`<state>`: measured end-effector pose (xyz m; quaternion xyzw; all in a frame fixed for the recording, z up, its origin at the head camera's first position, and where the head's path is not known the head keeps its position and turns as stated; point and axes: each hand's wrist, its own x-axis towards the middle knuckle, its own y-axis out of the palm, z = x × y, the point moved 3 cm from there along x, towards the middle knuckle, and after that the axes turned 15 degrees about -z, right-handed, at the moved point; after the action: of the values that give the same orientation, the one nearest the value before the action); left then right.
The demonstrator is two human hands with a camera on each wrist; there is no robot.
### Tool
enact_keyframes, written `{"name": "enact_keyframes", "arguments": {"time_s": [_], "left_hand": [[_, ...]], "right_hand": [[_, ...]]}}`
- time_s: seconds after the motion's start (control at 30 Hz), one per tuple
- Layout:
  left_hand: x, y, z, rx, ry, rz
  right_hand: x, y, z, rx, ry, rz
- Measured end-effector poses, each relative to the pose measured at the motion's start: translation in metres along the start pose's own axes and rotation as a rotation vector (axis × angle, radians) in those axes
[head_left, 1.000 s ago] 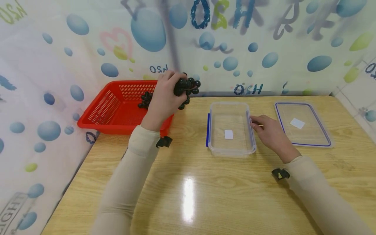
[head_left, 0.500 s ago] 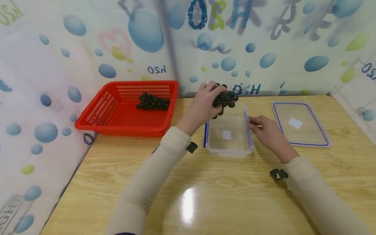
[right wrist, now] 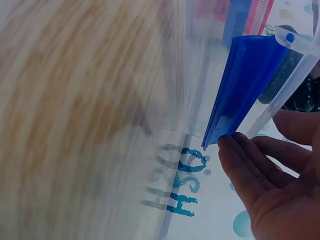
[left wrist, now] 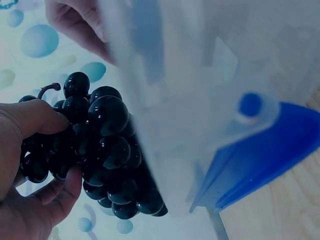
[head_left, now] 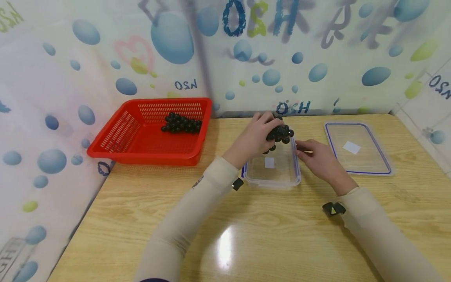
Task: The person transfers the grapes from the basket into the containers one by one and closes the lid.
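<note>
My left hand (head_left: 255,139) holds a bunch of dark grapes (head_left: 280,134) over the far part of a clear plastic storage container (head_left: 270,183). In the left wrist view the thumb and fingers grip the stem end of the grapes (left wrist: 112,150), and the bunch hangs down beside the container's wall. At the container's right side is my right hand (head_left: 318,160). Its fingertips touch the blue latch flap (right wrist: 235,90) in the right wrist view, the fingers fairly straight and the thumb apart from them. Part of the container is hidden behind my left hand.
A red plastic basket (head_left: 155,158) stands at the left with another bunch of dark grapes (head_left: 181,123) in it. On the right lies a clear lid (head_left: 363,160) with a blue seal. A patterned wall covering (head_left: 225,66) rises behind the wooden table (head_left: 267,235).
My left hand has carried the grapes rightward from above the basket to over the container, and lowered them a little. My right hand stays at the container's side.
</note>
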<state>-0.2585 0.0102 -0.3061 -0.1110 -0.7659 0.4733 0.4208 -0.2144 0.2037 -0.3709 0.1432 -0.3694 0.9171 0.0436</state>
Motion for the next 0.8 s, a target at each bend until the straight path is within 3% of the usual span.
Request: {"name": "enact_keyframes", "arguments": {"time_s": [0.13, 0.3, 0.6, 0.8], "left_hand": [[-0.004, 0.003, -0.003, 0.046, 0.041, 0.017], [-0.007, 0.007, -0.009, 0.071, 0.068, 0.103], [-0.012, 0.03, 0.003, 0.118, 0.007, 0.149], [-0.006, 0.04, 0.005, 0.2, 0.017, 0.164]], "right_hand": [[-0.001, 0.0, 0.0, 0.005, 0.004, 0.007], [-0.002, 0.0, 0.0, 0.003, 0.012, 0.004], [-0.002, 0.002, 0.001, 0.017, 0.01, 0.001], [-0.002, 0.002, 0.001, 0.0, 0.005, 0.004]]}}
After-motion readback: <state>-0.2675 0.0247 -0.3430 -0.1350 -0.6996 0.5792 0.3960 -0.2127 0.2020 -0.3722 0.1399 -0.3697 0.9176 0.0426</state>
